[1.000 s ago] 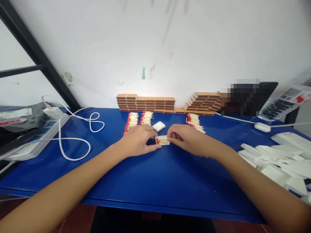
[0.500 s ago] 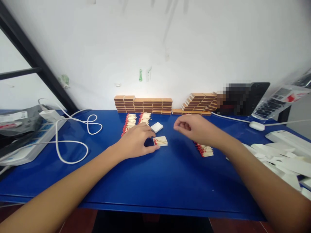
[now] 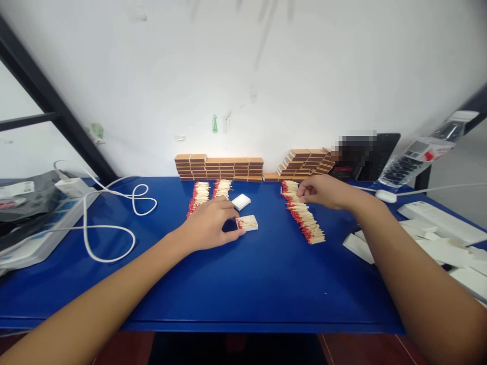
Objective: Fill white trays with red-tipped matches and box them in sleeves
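L hand (image 3: 209,224) fingers grip match tray (image 3: 248,222) at its left edge, frame centre; R hand (image 3: 323,191) fingers pinched narrow on match row (image 3: 305,219), top end, right of centre

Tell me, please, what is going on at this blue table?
A person works at the blue table. The left hand holds a small open tray of matches. The right hand pinches at the far end of a row of loose matches. Stacked brown matchboxes line the wall.
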A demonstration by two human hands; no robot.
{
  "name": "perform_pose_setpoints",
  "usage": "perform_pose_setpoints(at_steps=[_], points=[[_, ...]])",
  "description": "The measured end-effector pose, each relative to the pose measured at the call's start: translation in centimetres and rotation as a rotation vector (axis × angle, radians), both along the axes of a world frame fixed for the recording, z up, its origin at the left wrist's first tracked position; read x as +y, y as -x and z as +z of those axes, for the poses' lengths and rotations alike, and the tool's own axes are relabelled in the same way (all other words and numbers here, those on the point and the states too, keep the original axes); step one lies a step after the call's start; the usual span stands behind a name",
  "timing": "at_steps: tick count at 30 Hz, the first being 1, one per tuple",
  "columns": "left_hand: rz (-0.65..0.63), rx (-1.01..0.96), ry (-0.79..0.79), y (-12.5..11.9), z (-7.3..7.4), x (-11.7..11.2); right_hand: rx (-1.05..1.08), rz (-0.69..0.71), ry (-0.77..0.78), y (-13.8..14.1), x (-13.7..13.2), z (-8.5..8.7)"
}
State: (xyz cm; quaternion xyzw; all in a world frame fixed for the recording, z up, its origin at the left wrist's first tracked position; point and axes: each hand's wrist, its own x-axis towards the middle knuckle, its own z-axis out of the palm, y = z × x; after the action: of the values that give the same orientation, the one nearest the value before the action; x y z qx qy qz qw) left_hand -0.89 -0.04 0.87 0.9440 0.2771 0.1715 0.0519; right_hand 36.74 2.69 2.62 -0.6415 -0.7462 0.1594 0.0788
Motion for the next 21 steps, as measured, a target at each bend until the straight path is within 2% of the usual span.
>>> perform_pose_setpoints(at_steps=[6, 12, 21], points=[[0.004, 0.009, 0.001, 0.0, 0.1, 0.0, 0.021, -0.044, 0.043, 0.1, 0.0, 0.0], [0.004, 0.018, -0.001, 0.0, 0.1, 0.0, 0.018, 0.016, 0.091, 0.2, -0.4, 0.4], [-0.005, 0.006, -0.019, 0.0, 0.1, -0.1, 0.041, 0.015, 0.083, 0.6, -1.1, 1.5]])
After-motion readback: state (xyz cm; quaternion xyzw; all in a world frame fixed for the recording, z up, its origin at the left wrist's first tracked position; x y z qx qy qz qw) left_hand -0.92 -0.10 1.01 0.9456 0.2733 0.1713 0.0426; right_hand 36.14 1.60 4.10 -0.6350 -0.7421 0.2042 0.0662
